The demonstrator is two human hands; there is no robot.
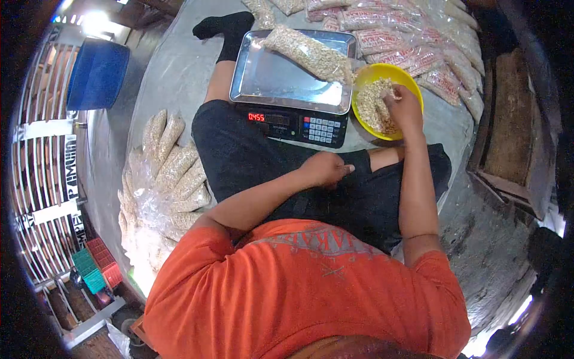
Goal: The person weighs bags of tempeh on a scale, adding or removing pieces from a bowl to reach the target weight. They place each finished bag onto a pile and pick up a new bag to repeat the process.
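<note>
A clear bag of pale flakes or chips [308, 52] lies slanted across the steel tray [263, 78] of a digital scale. The red display [256, 117] reads 0.455. At the scale's right side stands a yellow bowl [417, 90] holding loose pale pieces. My right hand [402, 107] reaches into this bowl, its fingers bent together at the pieces; whatever they pinch is too small to make out. Over my lap, in front of the scale's keypad [320, 130], my left hand [327, 170] is curled closed with nothing visible in it.
Filled bags with red print [388, 40] are piled at the upper right. More filled clear bags [179, 170] lie heaped at the left. A blue tub [97, 75] stands at the upper left, a wooden bench [508, 119] at the right, and red and green crates [89, 269] at the lower left.
</note>
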